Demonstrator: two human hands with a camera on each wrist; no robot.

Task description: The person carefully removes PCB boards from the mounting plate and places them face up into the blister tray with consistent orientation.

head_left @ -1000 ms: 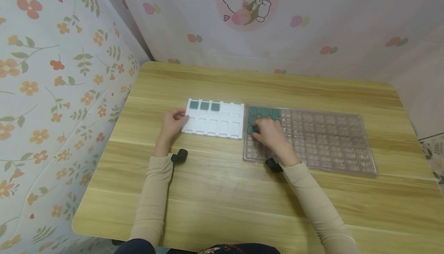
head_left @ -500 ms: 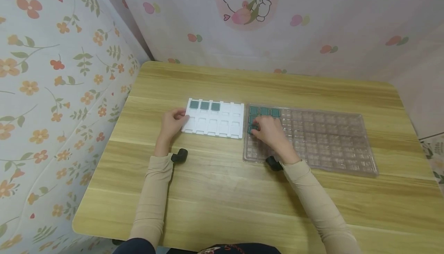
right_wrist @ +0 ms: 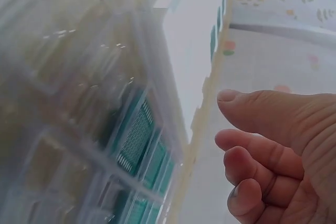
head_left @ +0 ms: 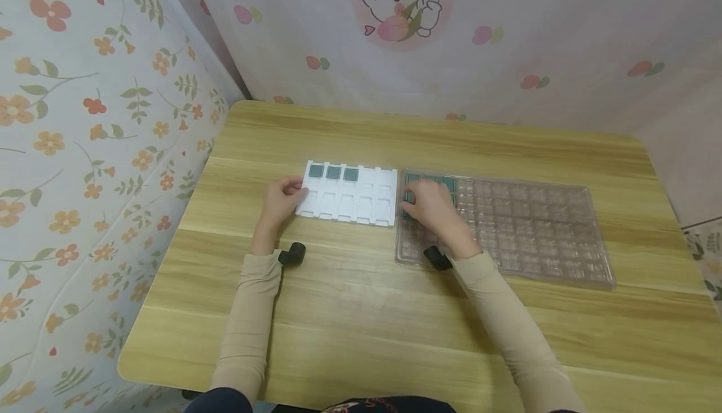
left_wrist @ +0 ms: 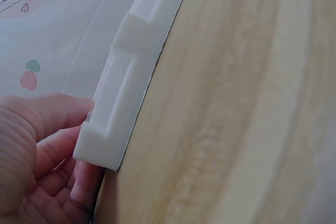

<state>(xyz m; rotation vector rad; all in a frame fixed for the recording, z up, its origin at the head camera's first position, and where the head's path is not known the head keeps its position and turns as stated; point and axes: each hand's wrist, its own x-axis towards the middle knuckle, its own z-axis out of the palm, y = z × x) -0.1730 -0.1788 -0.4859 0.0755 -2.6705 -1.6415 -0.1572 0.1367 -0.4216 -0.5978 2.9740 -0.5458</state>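
Left hand (head_left: 282, 201) pinches the left edge of the white tray between thumb and curled fingers, same as half a second ago. Right hand (head_left: 435, 210) has slid a bit toward the far left corner of the clear tray; thumb and fingers loosely bent, gap between the tips, nothing visible in the grasp in my right wrist view. Whether they touch anything below, can't tell. Count hasn't moved: the white tray shows three, so I'd judge no transfer done over this stretch. Big to small: wood-grain table (head_left: 350, 319), clear compartmented tray (head_left: 536, 231) on the right, white tray (head_left: 346, 202) just beside it on the left. Green square chips (head_left: 333, 173): three at the left of the white tray's back row, more in the clear tray's left-end pockets, partly hidden by my right hand. Writing: none readable on trays or chips; orange-red marks on my dark top (head_left: 389, 403) are cut off, illegible.
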